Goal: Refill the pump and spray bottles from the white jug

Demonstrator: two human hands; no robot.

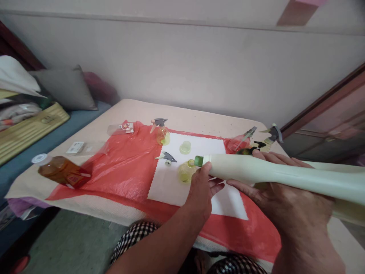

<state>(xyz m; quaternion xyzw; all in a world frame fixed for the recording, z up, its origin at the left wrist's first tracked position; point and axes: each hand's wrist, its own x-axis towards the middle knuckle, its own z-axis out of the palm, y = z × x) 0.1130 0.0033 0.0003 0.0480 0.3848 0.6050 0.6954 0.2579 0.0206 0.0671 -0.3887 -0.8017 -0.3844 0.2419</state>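
My right hand (281,198) grips a large pale cream bottle (285,174) tipped sideways, its green spout (199,160) pointing left. My left hand (203,188) steadies the bottle's neck with thumb and fingers just behind the spout. The spout sits right at the mouth of a small open yellow spray bottle (186,171) standing on a white cloth (182,167). A loose grey trigger sprayer head (168,157) lies to that bottle's left.
The cloth lies on a red plastic sheet (125,167) over a low table. On it are a capped yellow spray bottle (162,133), a small yellow cup (185,147), more spray bottles (245,142) at right, and an amber bottle (61,171) lying at left. Cushions are behind left.
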